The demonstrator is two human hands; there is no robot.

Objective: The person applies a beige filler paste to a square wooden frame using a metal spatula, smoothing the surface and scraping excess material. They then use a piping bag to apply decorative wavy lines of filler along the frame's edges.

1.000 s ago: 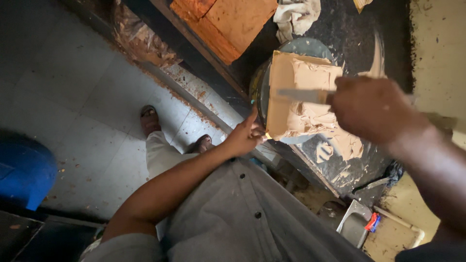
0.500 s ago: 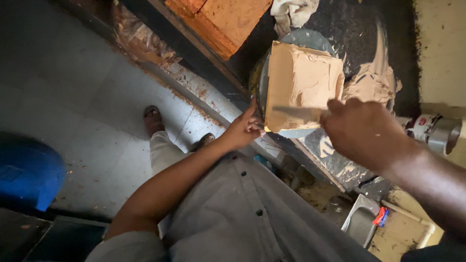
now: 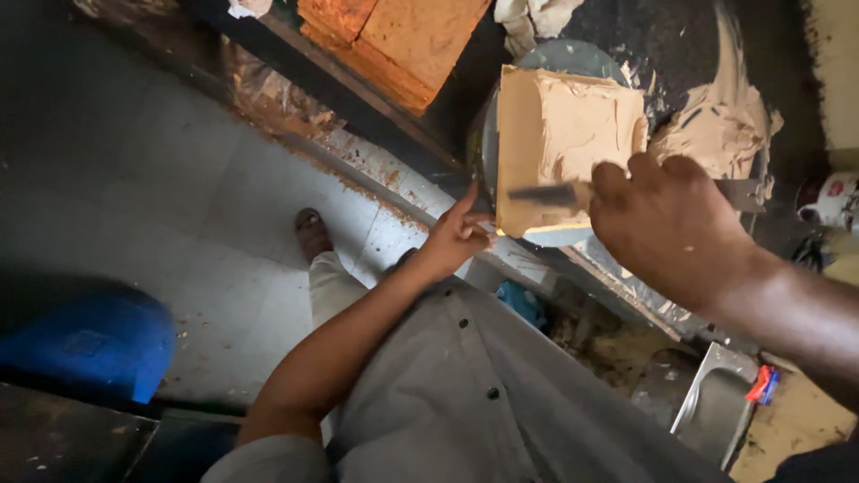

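Head view, change: square cake now sits higher and nearer frame centre than half a second ago; frosting covers its top more evenly.
Right hand: moved lower and right of its earlier spot; fingers closed around the handle of a spatula, blade lying flat across the cake's near edge.
Left hand: stays at the round turntable rim; index finger extended upward, touching the edge, other fingers curled, holding nothing.
Cake position: on the turntable, on the dark counter.
Surroundings: frosting heap right of the cake; orange cake slabs upper left.
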